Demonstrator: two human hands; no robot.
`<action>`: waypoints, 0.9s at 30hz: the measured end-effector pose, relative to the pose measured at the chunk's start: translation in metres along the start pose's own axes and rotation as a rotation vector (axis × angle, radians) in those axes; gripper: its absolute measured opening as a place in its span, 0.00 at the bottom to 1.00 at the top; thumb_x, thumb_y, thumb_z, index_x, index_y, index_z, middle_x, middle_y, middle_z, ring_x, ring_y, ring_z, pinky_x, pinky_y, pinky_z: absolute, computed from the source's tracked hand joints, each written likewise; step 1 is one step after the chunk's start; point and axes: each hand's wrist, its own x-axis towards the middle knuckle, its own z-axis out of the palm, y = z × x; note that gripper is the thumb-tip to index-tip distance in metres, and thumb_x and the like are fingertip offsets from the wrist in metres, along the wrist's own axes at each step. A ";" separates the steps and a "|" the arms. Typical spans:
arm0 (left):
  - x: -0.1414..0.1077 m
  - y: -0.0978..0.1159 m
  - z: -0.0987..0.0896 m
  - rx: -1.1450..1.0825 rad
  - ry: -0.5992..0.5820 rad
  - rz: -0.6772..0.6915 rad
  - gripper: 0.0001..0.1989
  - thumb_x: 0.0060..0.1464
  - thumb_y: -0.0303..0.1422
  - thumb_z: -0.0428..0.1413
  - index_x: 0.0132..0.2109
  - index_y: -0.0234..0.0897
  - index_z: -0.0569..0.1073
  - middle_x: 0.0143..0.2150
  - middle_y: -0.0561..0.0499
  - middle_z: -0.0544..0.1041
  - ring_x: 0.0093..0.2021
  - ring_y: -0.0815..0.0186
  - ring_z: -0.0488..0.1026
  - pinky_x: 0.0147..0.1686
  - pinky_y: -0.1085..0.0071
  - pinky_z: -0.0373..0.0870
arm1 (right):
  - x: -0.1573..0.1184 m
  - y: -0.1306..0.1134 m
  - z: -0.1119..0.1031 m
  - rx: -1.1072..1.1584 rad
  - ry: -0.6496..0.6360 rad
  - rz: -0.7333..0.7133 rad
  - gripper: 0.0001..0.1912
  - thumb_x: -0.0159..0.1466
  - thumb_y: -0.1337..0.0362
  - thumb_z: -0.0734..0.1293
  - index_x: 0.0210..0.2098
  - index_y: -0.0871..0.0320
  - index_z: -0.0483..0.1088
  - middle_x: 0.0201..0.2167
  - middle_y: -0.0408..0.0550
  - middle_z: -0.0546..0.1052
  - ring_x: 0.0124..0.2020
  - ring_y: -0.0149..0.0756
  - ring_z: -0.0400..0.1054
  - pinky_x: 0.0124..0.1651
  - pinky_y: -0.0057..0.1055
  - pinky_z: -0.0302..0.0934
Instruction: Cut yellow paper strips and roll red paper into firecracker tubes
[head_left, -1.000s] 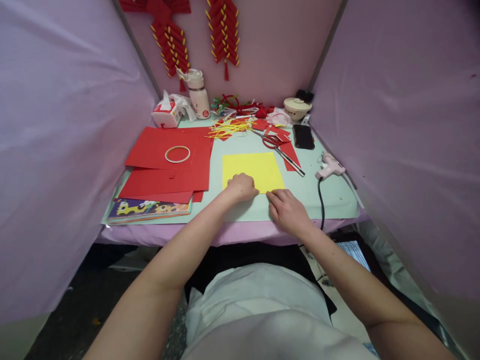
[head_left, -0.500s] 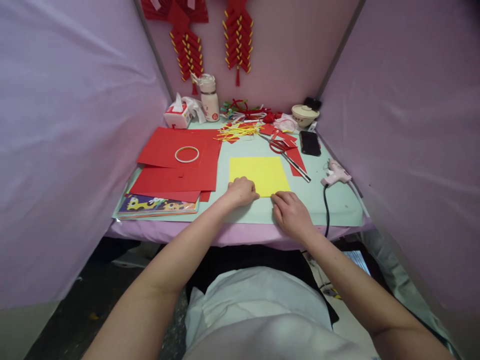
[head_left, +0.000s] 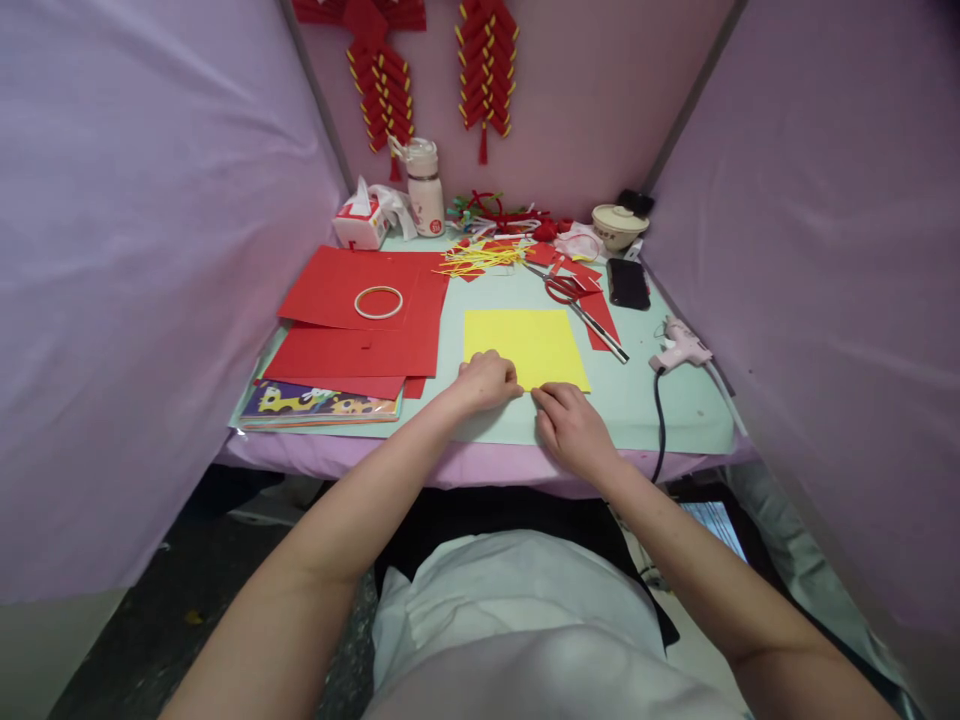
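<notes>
One yellow sheet (head_left: pixel 529 345): lay towards the counter's (head_left: pixel 690 415) front edge, between red sheets (head_left: pixel 349 350) and a glue gun (head_left: pixel 681 345). One left hand (head_left: pixel 487 382): fingers curled in, at the sheet's near edge. One right hand (head_left: pixel 574 425): fingertips close together, at the same edge; whether either pinched it could not be told. Risks, as judged: a crooked crease, from uneven finger pressure; a skewed sheet, from one hand pulling harder.

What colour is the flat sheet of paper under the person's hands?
The flat paper sheet is plain bright yellow, seen in the head view.
</notes>
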 end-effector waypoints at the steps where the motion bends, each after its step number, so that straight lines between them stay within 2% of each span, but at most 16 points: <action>1: 0.000 0.000 0.000 -0.004 -0.003 0.003 0.10 0.56 0.40 0.57 0.35 0.40 0.78 0.45 0.45 0.77 0.48 0.55 0.72 0.44 0.63 0.67 | 0.000 0.000 0.000 0.001 0.002 0.000 0.19 0.69 0.68 0.57 0.55 0.60 0.72 0.49 0.58 0.74 0.50 0.48 0.66 0.54 0.46 0.66; 17: -0.002 -0.005 -0.005 -0.068 -0.028 0.037 0.09 0.54 0.36 0.56 0.33 0.38 0.78 0.38 0.46 0.80 0.40 0.59 0.75 0.38 0.67 0.67 | 0.003 0.000 -0.002 -0.072 -0.049 -0.036 0.16 0.71 0.67 0.57 0.51 0.61 0.72 0.46 0.56 0.76 0.46 0.47 0.66 0.50 0.43 0.65; 21: -0.004 -0.011 -0.004 -0.100 -0.019 0.095 0.08 0.55 0.36 0.57 0.34 0.38 0.79 0.41 0.47 0.80 0.41 0.60 0.75 0.38 0.69 0.67 | 0.003 0.000 -0.001 -0.026 0.008 0.000 0.16 0.70 0.67 0.58 0.52 0.62 0.72 0.48 0.57 0.76 0.49 0.47 0.66 0.53 0.44 0.65; 24: -0.004 -0.014 -0.002 -0.107 0.004 0.108 0.08 0.55 0.35 0.57 0.36 0.38 0.80 0.43 0.46 0.79 0.43 0.60 0.75 0.39 0.68 0.67 | 0.003 -0.001 0.003 0.001 0.056 -0.029 0.17 0.70 0.68 0.57 0.53 0.65 0.72 0.49 0.59 0.75 0.51 0.47 0.66 0.55 0.45 0.65; 27: -0.004 -0.014 -0.001 -0.108 0.002 0.107 0.08 0.55 0.34 0.56 0.36 0.37 0.80 0.41 0.46 0.79 0.41 0.60 0.75 0.38 0.69 0.66 | 0.004 -0.004 0.006 0.012 0.045 -0.063 0.18 0.70 0.69 0.57 0.54 0.64 0.72 0.49 0.59 0.75 0.50 0.47 0.66 0.55 0.46 0.65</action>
